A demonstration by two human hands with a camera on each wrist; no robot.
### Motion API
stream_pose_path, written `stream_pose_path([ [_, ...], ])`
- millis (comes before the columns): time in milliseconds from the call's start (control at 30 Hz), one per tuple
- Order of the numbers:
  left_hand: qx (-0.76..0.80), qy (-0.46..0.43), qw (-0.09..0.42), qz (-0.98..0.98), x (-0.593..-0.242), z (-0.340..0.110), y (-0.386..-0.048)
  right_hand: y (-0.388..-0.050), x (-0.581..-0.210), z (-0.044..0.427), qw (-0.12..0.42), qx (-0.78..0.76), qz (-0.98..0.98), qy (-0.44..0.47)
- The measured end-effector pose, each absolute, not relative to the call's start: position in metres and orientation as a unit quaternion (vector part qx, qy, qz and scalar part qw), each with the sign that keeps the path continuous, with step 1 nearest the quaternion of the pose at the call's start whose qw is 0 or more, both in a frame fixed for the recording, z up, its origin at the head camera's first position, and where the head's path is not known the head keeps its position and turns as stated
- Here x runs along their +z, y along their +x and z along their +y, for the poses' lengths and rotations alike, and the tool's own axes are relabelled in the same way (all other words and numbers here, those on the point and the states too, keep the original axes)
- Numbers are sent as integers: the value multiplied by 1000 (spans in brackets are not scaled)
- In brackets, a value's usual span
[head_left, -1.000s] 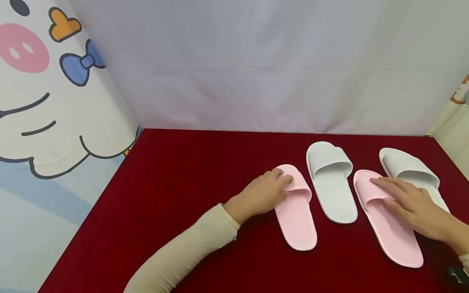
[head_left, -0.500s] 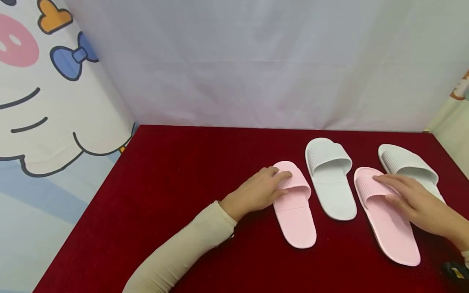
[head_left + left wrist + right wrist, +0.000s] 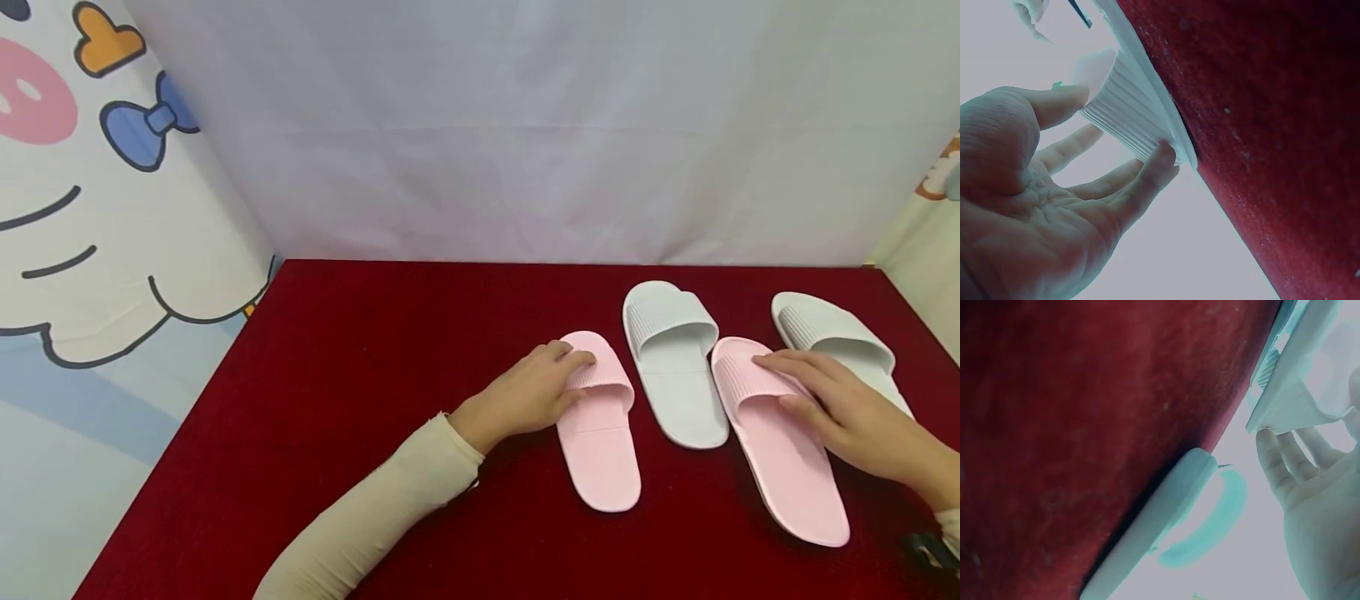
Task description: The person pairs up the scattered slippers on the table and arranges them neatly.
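My left hand (image 3: 528, 390) grips the left pink slipper (image 3: 600, 462) at its ribbed strap. In the left wrist view, the thumb and fingertips of the left hand (image 3: 1054, 187) meet the ribbed strap (image 3: 1129, 106). My right hand (image 3: 855, 417) holds the right pink slipper (image 3: 795, 475) by its strap, fingers on top and thumb near the strap's opening. Its toe end lies close against the left white slipper (image 3: 682, 400). Behind the right hand is the right white slipper (image 3: 832, 333), partly hidden. In the right wrist view, the right hand (image 3: 1322, 500) has its fingers at the slipper's edge.
All the slippers are on a red cloth-covered table (image 3: 390, 358), toward its right side. A pale curtain (image 3: 525, 133) hangs along the back edge. A printed cartoon cloth (image 3: 112, 250) stands at the left. A dark object (image 3: 932, 550) shows near the right wrist.
The right hand has shifted the right pink slipper left, closer to the left white slipper. The left pink slipper's heel has swung slightly left. The head view has tilted a little.
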State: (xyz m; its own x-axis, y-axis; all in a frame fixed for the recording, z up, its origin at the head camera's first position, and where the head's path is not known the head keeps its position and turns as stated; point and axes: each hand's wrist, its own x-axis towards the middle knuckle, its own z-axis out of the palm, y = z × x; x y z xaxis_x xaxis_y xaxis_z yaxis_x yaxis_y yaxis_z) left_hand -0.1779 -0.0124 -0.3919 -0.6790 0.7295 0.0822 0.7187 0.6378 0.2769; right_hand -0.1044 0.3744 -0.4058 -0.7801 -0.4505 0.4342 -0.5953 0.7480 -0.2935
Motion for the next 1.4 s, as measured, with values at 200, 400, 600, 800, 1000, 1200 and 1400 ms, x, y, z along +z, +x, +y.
stream_pose_path([
  [200, 150, 396, 24, 906, -390, -13, -177, -105, -403, 367, 162, 212, -918, 293],
  [400, 161, 401, 40, 901, -389, -12, -176, -103, -403, 359, 156, 211, -916, 302],
  [600, 171, 399, 71, 898, -389, -10, -177, -102, -406, 350, 148, 211, -916, 306],
  [800, 170, 401, 79, 897, -387, -10, -177, -103, -406, 341, 138, 207, -921, 299],
  [1000, 176, 396, 81, 898, -383, -12, -175, -102, -403, 333, 139, 206, -920, 304],
  [1200, 181, 386, 76, 901, -378, -15, -173, -100, -400, 325, 136, 203, -920, 306],
  [1400, 190, 389, 64, 899, -372, -16, -173, -102, -398, 316, 133, 200, -921, 307],
])
